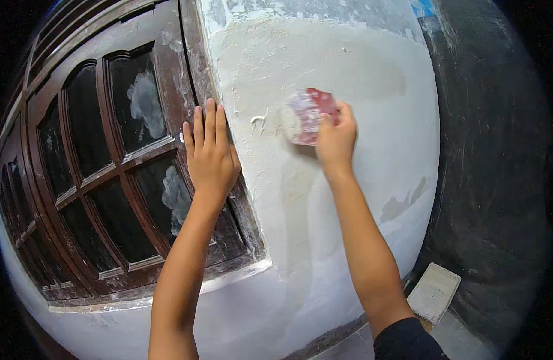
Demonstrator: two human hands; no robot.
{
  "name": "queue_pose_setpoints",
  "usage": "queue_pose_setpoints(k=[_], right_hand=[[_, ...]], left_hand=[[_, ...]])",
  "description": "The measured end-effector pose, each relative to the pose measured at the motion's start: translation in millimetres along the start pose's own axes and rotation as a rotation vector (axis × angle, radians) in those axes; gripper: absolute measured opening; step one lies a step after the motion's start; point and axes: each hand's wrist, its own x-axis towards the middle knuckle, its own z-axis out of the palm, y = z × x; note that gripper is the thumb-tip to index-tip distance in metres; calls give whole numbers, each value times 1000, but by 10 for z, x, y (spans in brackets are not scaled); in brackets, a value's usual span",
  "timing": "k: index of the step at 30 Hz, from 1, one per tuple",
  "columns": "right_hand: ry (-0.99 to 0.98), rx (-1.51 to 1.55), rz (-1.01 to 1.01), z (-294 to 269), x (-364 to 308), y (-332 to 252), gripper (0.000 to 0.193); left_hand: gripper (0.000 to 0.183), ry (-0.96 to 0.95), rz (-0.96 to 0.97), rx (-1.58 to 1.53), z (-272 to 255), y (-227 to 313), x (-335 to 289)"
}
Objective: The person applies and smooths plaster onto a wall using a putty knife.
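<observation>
My right hand grips a red scraper smeared with white paste, its flat blade against the white wall. The scraper is slightly blurred. A small raised dab of white filler sticks to the wall left of the blade. My left hand lies flat with fingers stretched upward, on the brown wooden window frame at the wall's edge. Nothing shows in that hand. Damp-looking, darker streaks mark the wall below the scraper.
Left of the wall stands a brown wooden window with dark panes, some smeared white. A white tray rests on the floor at the lower right. A dark wall rises along the right side.
</observation>
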Motion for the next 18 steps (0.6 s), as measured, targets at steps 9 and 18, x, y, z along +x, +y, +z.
queue_pose_setpoints(k=[9, 18], right_hand=[[134, 103, 327, -158, -50, 59, 26], [104, -104, 152, -272, 18, 60, 21]], left_hand=[[63, 14, -4, 13, 5, 3, -1], [66, 15, -13, -12, 25, -1, -8]])
